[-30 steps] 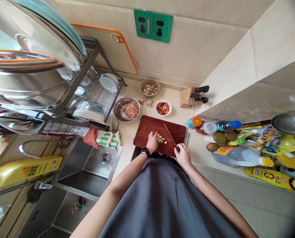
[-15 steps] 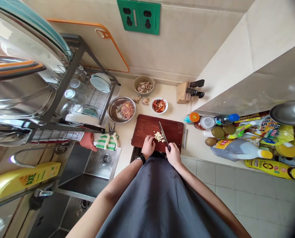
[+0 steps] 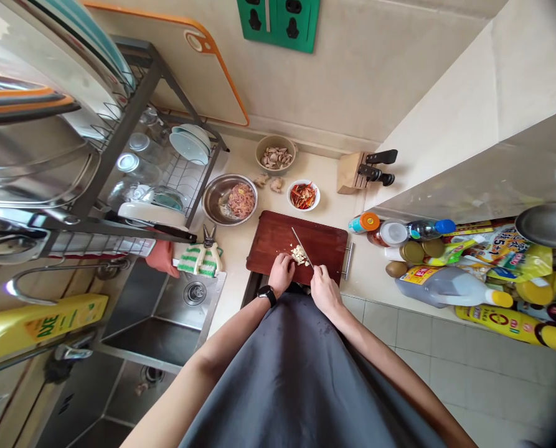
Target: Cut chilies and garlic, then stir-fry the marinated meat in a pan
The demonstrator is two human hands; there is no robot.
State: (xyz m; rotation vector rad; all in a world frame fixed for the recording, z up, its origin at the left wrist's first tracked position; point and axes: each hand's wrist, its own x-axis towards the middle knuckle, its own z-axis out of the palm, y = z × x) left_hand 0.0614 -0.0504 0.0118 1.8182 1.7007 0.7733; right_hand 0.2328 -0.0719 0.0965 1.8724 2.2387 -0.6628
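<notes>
My right hand (image 3: 325, 290) is closed around the handle of a kitchen knife (image 3: 302, 246). Its blade slants up and leftward over a dark red-brown cutting board (image 3: 319, 239). Against the blade's left side lies a small heap of chopped garlic (image 3: 299, 254), pale and cut into bits. Beside that heap, at the board's front edge, rests my left hand (image 3: 282, 272) with its fingers curled in. Whatever those fingertips pinch, if anything, is hidden. A black watch (image 3: 267, 295) circles the left wrist.
Behind the board are a steel bowl of raw meat (image 3: 240, 202), a beige basket of cloves (image 3: 276, 157), ginger (image 3: 276, 184), a white bowl of red chillies (image 3: 303, 196) and a knife block (image 3: 351, 173). Bottles (image 3: 441, 285) crowd the right; a sink (image 3: 184, 317) and dish rack (image 3: 184, 180) stand left.
The knife's blade has swung its tip leftward and now slants more across the board. My left hand stays by the garlic. The whole view has shifted slightly.
</notes>
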